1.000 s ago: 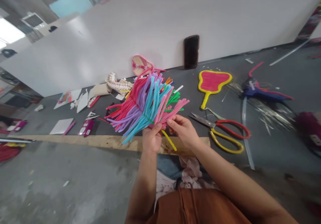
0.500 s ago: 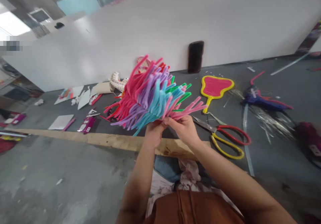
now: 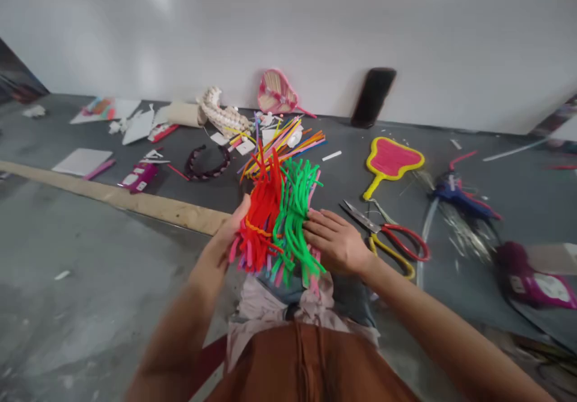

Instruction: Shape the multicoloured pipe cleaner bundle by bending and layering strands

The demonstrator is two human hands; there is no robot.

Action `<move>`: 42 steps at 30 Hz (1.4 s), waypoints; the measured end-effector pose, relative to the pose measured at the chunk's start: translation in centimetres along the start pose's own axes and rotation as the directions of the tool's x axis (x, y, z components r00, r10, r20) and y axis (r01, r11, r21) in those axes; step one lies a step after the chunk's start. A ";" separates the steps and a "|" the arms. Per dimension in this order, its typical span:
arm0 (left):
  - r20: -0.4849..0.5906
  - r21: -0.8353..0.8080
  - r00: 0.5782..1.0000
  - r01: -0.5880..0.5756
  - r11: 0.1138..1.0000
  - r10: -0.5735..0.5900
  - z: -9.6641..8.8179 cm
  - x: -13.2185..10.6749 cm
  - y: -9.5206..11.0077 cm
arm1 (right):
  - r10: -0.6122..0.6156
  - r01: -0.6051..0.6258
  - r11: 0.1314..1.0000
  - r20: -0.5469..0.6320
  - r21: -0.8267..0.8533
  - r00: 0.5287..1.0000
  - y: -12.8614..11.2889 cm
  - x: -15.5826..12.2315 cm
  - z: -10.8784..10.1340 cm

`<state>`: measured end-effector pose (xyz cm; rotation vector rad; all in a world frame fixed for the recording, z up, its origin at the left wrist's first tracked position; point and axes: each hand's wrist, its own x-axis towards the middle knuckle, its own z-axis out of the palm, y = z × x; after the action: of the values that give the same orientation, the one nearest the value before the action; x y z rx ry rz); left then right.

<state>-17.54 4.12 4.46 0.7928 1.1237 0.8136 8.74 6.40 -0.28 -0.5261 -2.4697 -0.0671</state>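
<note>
A thick bundle of fuzzy pipe cleaners (image 3: 295, 222) is held between my hands over the table's front edge. Its red and green strands face me, with pink and purple tips showing below and an orange twisted strand lying across the red part. My left hand (image 3: 228, 231) grips the red side, its thumb at the edge and its other fingers mostly hidden behind. Against the green side, my right hand (image 3: 338, 243) presses with its fingers laid over the strands. Scissors (image 3: 381, 231) with red and yellow handles lie just right of that hand, blades partly apart.
Loose coloured pipe cleaners (image 3: 288, 137) lie behind the bundle. A dark braided band (image 3: 207, 173) and purple packet (image 3: 139, 176) are on the left. A yellow-edged pink paddle shape (image 3: 394, 158), a phone (image 3: 373, 97) against the wall and a blue glue gun (image 3: 464, 194) are rightward.
The bundle has turned, so red and green strands show where pink, purple and blue did. My hands have moved from together beneath it to its two sides. The view has shifted too.
</note>
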 end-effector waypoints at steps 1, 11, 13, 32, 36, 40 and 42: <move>0.007 0.004 1.000 0.007 1.000 -0.007 -0.2 0.1 -0.3 | 0.007 -0.007 1.000 0.033 0.004 0.999 -0.2 -0.6 0.3; -0.433 0.877 0.765 0.236 0.417 0.477 -0.7 -5.6 1.3 | 0.113 -0.166 0.971 0.281 0.172 0.953 -1.3 -2.3 -0.3; -0.034 0.989 0.715 -0.077 0.127 0.698 1.5 -5.7 2.3 | 0.157 -0.204 0.949 0.200 0.242 0.967 -1.4 -2.8 -0.8; 0.794 0.602 0.603 -0.763 -0.236 0.077 0.4 3.7 -3.0 | 0.344 -0.352 0.924 0.074 0.148 0.936 -3.8 -3.8 -1.4; 0.796 0.605 0.597 -0.781 -0.158 0.097 0.5 3.9 -3.1 | 0.346 -0.360 0.925 0.116 0.126 0.931 -4.3 -3.1 -1.0; 0.788 0.615 0.607 -0.784 -0.084 0.102 0.5 4.0 -3.1 | 0.385 -0.400 0.915 0.172 0.059 0.907 -4.1 -2.7 -0.7; 0.788 0.613 0.605 -0.788 -0.057 0.113 0.5 3.9 -3.1 | 0.374 -0.379 0.925 0.177 -0.006 0.911 -3.9 -2.6 -0.8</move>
<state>-15.73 5.97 0.10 2.6092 0.6584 0.1801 9.57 1.79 -0.84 -1.0256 -2.4842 0.1777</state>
